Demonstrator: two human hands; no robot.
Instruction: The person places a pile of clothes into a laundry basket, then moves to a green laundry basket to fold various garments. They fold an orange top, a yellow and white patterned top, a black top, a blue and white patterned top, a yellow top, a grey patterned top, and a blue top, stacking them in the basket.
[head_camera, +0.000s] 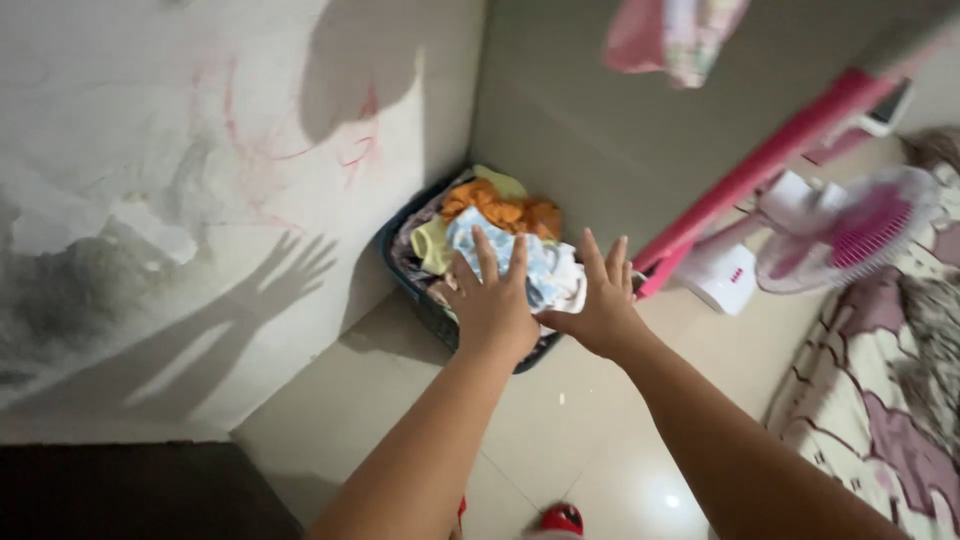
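Hands, left (492, 305) and right (603, 300) (fingers spread), above laundry basket (400, 268).

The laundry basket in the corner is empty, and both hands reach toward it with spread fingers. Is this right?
Not quite. The head view shows the laundry basket heaped with clothes. The left hand and right hand do reach toward it with spread fingers.
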